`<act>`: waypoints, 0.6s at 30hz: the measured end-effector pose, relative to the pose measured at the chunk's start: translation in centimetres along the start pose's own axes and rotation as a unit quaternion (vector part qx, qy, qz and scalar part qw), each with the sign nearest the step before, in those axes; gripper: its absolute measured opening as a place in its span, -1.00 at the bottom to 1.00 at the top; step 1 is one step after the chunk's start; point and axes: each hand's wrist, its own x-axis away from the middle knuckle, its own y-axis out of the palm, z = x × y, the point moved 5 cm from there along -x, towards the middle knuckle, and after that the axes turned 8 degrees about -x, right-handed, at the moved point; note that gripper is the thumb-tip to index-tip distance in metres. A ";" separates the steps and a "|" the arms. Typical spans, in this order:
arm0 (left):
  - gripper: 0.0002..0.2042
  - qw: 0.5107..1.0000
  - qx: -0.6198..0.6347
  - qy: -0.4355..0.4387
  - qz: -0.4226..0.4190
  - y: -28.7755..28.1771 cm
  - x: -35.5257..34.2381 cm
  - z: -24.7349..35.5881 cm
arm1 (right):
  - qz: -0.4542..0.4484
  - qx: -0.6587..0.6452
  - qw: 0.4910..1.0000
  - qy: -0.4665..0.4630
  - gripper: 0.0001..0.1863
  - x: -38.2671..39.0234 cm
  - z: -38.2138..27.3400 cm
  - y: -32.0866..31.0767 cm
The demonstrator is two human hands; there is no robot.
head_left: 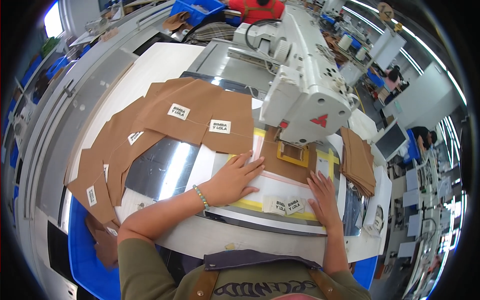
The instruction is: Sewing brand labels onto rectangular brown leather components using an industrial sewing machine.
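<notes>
A brown fabric panel (272,162) lies flat under the head of a white sewing machine (315,75). Over its far part sits a small yellow frame (299,161) below the needle area. My left hand (234,178) rests at the panel's left edge, its fingers stretched out, on the white template sheet (204,164) edged with yellow tape. At the lower right corner of the panel lies my right hand (324,196), flat with fingers apart. Between the hands, nearer to me, is a small pile of white printed labels (283,205).
Brown panels with white labels, joined by threads, fan out in an overlapping row (195,107) on the left. A stack of brown panels (357,162) stands at the right. Blue bins (82,245) sit below the table's edge. Other people work farther back.
</notes>
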 end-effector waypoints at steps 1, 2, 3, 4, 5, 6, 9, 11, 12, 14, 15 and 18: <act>-0.35 1.000 0.009 -0.009 -0.006 -0.1 -0.1 -0.1 | -0.007 0.000 1.000 -0.003 -0.32 0.0 -0.1 0.1; -0.35 1.000 0.011 0.016 -0.001 -0.2 -0.1 0.1 | -0.012 0.004 1.000 -0.012 -0.33 0.0 -0.2 0.1; -0.36 1.000 0.009 0.006 -0.007 -0.3 -0.1 0.1 | -0.002 0.001 1.000 0.009 -0.33 0.1 0.0 0.0; -0.37 1.000 0.004 -0.011 -0.017 -0.4 -0.2 -0.1 | -0.004 0.003 1.000 0.003 -0.34 0.1 0.0 0.1; -0.37 1.000 0.006 0.010 -0.016 -0.5 -0.2 0.2 | -0.009 0.006 1.000 -0.008 -0.35 0.1 -0.1 0.2; -0.37 1.000 0.001 0.005 -0.018 -0.6 -0.2 0.2 | -0.004 0.004 1.000 -0.009 -0.36 0.2 0.0 0.2; -0.38 1.000 -0.009 0.011 -0.018 -0.7 -0.3 0.3 | 0.010 -0.007 1.000 -0.019 -0.36 0.4 0.3 0.2; -0.38 1.000 -0.023 -0.001 -0.012 -0.8 -0.2 0.2 | 0.023 -0.017 1.000 0.000 -0.36 0.4 0.8 0.2; -0.38 0.999 -0.023 0.005 -0.025 -0.6 -0.2 0.2 | 0.036 -0.032 0.999 0.000 -0.36 0.5 0.9 0.2; -0.38 0.999 -0.036 -0.001 -0.021 -0.7 -0.3 0.2 | 0.049 -0.048 0.998 0.007 -0.36 0.6 1.1 0.1; -0.38 0.999 -0.033 0.010 -0.021 -0.7 -0.3 0.3 | 0.053 -0.040 0.998 0.000 -0.36 0.6 1.1 0.1; -0.39 0.999 -0.040 0.017 -0.012 -0.9 -0.4 0.3 | 0.052 -0.033 0.998 -0.002 -0.36 0.8 1.3 0.1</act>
